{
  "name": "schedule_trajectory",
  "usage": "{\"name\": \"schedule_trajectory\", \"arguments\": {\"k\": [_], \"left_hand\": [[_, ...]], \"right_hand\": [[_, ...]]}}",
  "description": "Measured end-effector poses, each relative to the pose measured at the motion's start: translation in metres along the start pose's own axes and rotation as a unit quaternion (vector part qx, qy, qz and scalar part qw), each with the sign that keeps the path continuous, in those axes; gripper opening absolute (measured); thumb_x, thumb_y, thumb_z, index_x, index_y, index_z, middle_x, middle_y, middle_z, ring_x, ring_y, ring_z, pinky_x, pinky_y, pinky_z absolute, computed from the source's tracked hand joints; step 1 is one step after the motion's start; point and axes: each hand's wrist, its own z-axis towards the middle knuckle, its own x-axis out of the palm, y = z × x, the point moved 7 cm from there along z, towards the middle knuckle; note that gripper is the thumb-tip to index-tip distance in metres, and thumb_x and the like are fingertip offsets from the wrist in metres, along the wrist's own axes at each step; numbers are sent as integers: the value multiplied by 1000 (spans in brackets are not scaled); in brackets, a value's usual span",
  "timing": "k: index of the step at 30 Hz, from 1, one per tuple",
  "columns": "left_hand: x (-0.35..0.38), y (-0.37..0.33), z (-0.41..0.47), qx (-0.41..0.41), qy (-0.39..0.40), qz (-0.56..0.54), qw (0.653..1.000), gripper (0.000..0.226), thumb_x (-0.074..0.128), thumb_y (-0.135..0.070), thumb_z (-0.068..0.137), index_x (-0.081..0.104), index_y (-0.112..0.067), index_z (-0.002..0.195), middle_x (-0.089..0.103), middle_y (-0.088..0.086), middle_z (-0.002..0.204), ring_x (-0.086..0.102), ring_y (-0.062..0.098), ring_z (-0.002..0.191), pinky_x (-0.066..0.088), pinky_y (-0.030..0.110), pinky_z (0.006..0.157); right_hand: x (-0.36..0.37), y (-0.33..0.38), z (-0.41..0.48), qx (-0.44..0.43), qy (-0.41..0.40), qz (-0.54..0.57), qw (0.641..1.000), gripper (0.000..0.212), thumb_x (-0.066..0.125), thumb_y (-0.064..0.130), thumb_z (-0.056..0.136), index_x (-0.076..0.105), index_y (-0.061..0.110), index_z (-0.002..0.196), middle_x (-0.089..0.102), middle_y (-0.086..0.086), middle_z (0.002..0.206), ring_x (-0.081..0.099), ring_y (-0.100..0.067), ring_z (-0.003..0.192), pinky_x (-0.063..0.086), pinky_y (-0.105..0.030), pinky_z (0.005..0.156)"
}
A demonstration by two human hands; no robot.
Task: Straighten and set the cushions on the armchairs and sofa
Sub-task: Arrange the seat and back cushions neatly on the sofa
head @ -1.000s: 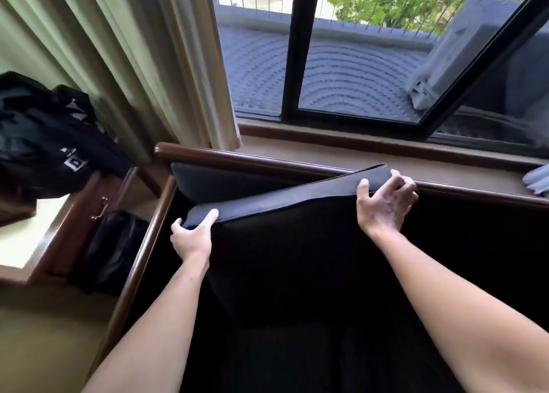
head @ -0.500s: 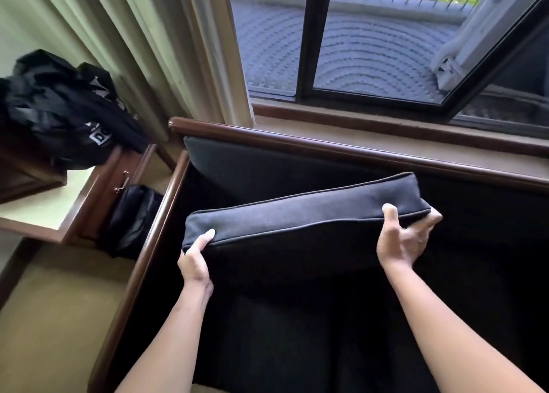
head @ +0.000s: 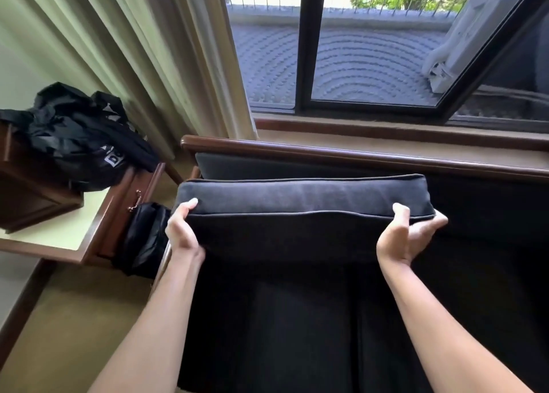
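Side table left of sofa

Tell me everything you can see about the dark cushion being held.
The dark grey rectangular fabric cushion has piped seams along its edges and looks thick and firm. It is held roughly level, long edge facing the camera, above the dark seat in front of the wooden-railed backrest. The left hand and right hand each grip one end.

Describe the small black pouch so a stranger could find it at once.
Start at the window and its curtain, then drop to the wooden side table left of the sofa. The small black pouch is wedged between them, below the drawer handle, unlike the bigger black bag on top.
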Motion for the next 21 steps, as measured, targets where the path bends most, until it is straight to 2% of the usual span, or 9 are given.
{"name": "schedule_trajectory", "arguments": {"k": [2, 5, 7, 9, 11, 14, 16, 19, 21], "left_hand": [[10, -21, 18, 18, 10, 10, 1000, 15, 77, -25, 76, 81, -17, 88, 78, 4, 96, 75, 28, 93, 59, 34, 76], [25, -42, 46, 36, 31, 34, 998, 46, 86, -39, 75, 84, -13, 112, 81, 6, 117, 78, 28, 108, 62, 42, 93], [34, -53, 63, 49, 35, 55, 997, 56, 91, -44, 72, 82, -14, 119, 81, 7, 121, 79, 27, 109, 64, 45, 93], [41, -56, 83, 57, 33, 75, 995, 53, 93, -36, 71, 82, -14, 118, 82, 6, 118, 79, 26, 109, 65, 42, 88], [45, -52, 105, 57, 35, 106, 992, 49, 93, -29, 69, 82, -15, 116, 82, 4, 116, 78, 24, 111, 64, 41, 91], [45, -34, 138, 38, 29, 135, 990, 43, 88, -23, 70, 83, -16, 113, 82, 8, 117, 77, 28, 114, 62, 45, 100], [42, -23, 153, 40, 22, 155, 987, 39, 85, -22, 73, 82, -19, 112, 81, 8, 118, 75, 30, 116, 60, 45, 101], [39, -14, 164, 76, 8, 220, 973, 41, 88, -36, 77, 80, -24, 115, 81, -2, 117, 76, 18, 110, 60, 39, 103], [41, -13, 168, 109, 1, 252, 962, 45, 87, -44, 80, 78, -25, 119, 80, -6, 116, 74, 12, 108, 59, 35, 103]], "right_hand": [[15, 4, 0, 7, -9, 3, 1000, 42, 64, 31, 79, 39, 21, 111, 61, -15, 124, 59, -26, 106, 45, -36, 93], [38, -1, 6, 9, -11, -7, 1000, 40, 65, 34, 81, 40, 21, 110, 65, -10, 117, 62, -27, 102, 45, -33, 89], [51, -9, 12, 7, -11, -28, 1000, 39, 67, 37, 82, 42, 22, 109, 66, -7, 112, 61, -27, 97, 42, -29, 82], [63, -19, 18, 8, -9, -47, 999, 39, 69, 38, 85, 47, 18, 110, 64, -3, 106, 59, -24, 92, 40, -22, 73], [72, -30, 25, 13, -9, -63, 998, 40, 70, 36, 87, 50, 14, 113, 61, -2, 103, 56, -24, 90, 36, -11, 64], [87, -49, 33, 20, 1, -91, 996, 40, 71, 37, 87, 48, 14, 110, 61, -4, 102, 56, -25, 89, 35, -21, 70], [95, -64, 35, 24, 9, -121, 992, 38, 70, 37, 87, 45, 16, 108, 60, -6, 100, 56, -27, 89, 34, -26, 75], [104, -74, 36, -18, 5, -150, 989, 35, 66, 34, 89, 43, 14, 105, 60, -9, 101, 56, -28, 90, 36, -31, 76], [114, -76, 35, -49, 6, -176, 983, 34, 60, 30, 92, 45, 7, 112, 58, -12, 112, 56, -31, 97, 34, -29, 77]]}}
